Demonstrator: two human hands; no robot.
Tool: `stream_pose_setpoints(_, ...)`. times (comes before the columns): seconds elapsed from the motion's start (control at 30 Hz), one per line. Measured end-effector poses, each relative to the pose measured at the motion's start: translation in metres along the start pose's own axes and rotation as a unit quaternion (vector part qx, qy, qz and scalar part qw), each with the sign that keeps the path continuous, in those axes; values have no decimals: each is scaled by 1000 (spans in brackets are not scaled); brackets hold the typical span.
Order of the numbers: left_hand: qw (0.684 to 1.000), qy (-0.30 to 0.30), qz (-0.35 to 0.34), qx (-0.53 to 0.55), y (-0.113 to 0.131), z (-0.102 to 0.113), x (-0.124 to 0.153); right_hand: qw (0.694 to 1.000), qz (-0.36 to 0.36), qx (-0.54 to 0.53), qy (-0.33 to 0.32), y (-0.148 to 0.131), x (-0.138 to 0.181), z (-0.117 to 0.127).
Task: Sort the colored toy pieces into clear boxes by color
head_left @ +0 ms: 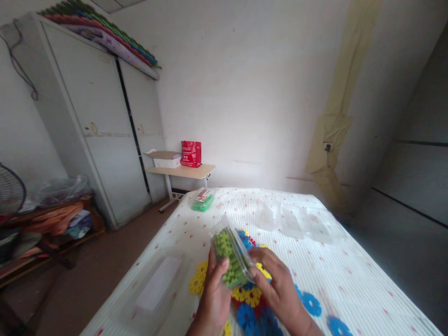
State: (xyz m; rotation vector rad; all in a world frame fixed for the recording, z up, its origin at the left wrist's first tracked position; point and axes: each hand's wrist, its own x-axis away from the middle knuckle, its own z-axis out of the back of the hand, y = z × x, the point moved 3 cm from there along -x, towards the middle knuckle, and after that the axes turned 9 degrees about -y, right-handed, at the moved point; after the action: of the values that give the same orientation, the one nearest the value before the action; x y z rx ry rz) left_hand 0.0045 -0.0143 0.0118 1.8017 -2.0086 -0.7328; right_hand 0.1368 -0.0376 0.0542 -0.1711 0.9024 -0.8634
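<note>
Both of my hands hold a clear plastic box (231, 255) filled with green snowflake-shaped pieces, tilted above the bed. My left hand (214, 295) grips its near left side with the thumb on top. My right hand (276, 284) closes on its right edge. Under the box lies a pile of loose blue, yellow and red snowflake pieces (252, 303) on the white dotted bedsheet (332, 270). A second closed box of green pieces (202, 200) rests at the far left corner of the bed.
Several empty clear boxes (294, 219) lie at the far side of the bed, another clear box with its lid (157, 284) at the near left. A small table (182, 171) with a red bag (191, 153) stands by a white wardrobe (101, 126).
</note>
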Motion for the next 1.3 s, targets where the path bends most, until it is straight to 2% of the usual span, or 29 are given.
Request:
stream_pose_setpoints(0.07, 999, 12, -9, -39, 5, 1, 0, 999, -33, -3, 4, 3, -1, 4)
stream_pose_setpoints(0.17, 996, 6, -25, -88, 12, 0, -1, 991, -123, 2, 48, 12, 0, 10)
stream_pose_setpoints(0.27, 993, 3, -18, -117, 17, -3, -1, 977, -199, -39, 69, 23, 2, 13)
stream_pose_setpoints(0.47, 984, 53, -32, -168, 24, 1, -3, 942, -273, -119, 156, 53, 7, 27)
stream_pose_setpoints(0.6, 981, 50, 1, -186, 23, 10, -9, 932, -287, -122, 184, 64, 11, 35)
stream_pose_setpoints(0.8, 960, 57, -29, -272, 18, 19, -14, 942, -276, -97, 166, 61, 10, 35)
stream_pose_setpoints(0.87, 959, 57, -46, -274, 16, 14, -13, 947, -267, -80, 159, 59, 9, 34)
stream_pose_setpoints(1.07, 936, 59, -173, -300, 30, -15, 0, 961, -235, -31, 144, 53, 8, 33)
stream_pose_setpoints(1.3, 911, 61, -200, -355, 48, -32, 9, 962, -227, -11, 149, 52, 9, 33)
